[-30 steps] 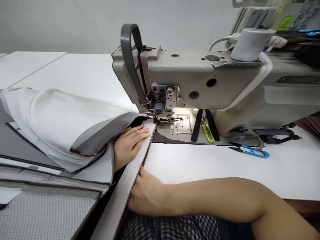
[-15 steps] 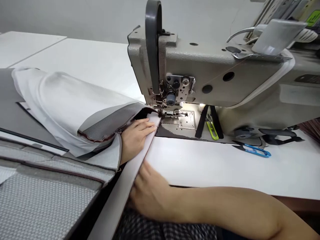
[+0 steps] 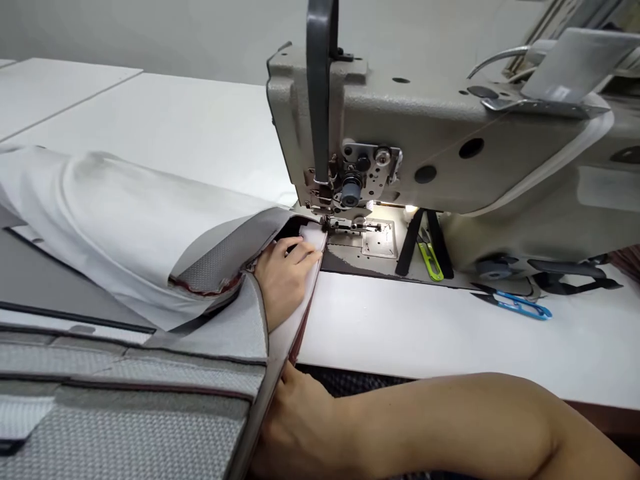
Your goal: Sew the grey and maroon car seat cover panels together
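Note:
Grey and white layered fabric [image 3: 130, 213] lies over the left of the table, its edge under the needle area of a sewing machine [image 3: 400, 127]. My left hand [image 3: 286, 280] rests on the fabric just left of the presser foot, fingers bent and slightly apart, pressing on a pale strip. Lower down, my right hand [image 3: 295, 417] is at the strip's dark red edge near the table's front. Its fingers are mostly hidden behind the fabric, so its grip cannot be made out.
Green snips [image 3: 431, 257] lie between two black strips on the machine bed. Blue snips [image 3: 517, 305] are on the white table [image 3: 400, 333] to the right. A white plastic holder [image 3: 570, 67] sits on the machine.
My right hand has moved down along the strip, its fingers now further behind the fabric. My left hand's fingers are more bent. The camera view has shifted slightly, and the layered fabric has spread rightward.

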`<state>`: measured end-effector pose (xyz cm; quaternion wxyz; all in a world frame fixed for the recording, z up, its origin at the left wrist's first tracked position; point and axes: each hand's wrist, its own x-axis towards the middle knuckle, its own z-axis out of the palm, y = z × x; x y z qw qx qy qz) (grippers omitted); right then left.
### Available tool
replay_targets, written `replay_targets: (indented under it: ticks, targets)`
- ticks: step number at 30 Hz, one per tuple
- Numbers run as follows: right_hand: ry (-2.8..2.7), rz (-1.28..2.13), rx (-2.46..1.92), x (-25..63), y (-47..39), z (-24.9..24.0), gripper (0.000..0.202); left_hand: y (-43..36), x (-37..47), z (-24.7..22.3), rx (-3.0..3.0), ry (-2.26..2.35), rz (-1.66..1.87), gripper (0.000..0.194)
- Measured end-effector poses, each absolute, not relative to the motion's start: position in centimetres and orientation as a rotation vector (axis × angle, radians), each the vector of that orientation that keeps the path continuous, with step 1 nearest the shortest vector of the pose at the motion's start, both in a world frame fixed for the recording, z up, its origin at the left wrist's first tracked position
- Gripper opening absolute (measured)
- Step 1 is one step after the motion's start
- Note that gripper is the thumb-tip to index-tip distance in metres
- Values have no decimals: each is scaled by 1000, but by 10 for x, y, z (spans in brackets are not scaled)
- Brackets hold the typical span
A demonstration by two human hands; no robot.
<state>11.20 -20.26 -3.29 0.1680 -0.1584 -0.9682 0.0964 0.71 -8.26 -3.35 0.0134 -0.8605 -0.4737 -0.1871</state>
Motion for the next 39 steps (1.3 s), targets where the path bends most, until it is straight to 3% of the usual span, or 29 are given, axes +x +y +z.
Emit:
replay_targets:
  ticks: [17,24,27,30,36,39]
  targets:
    - [-2656,358,-369,137,-166,-47,11,-46,23,-26,-2584,-1447,-481,35]
    - [-2637,309,-411,141,-153,-48,13,-30,21,-25,-2665,-1382,-600,32]
    - [-2642,278,-431,141,-152,-52,13,-45,28,-15,-2702,-1488,-620,18]
    - [-2745,242,-416,141,-152,-55,16,-71,35,3,-2834,-1567,-457,43]
    - [-2773,213,-501,139,-178,-41,18,-118,26,37,-2860,-1741,169,46]
    - [-2636,234,-327,138,-210,-33,18,-145,20,43,-2860,-1738,238,53]
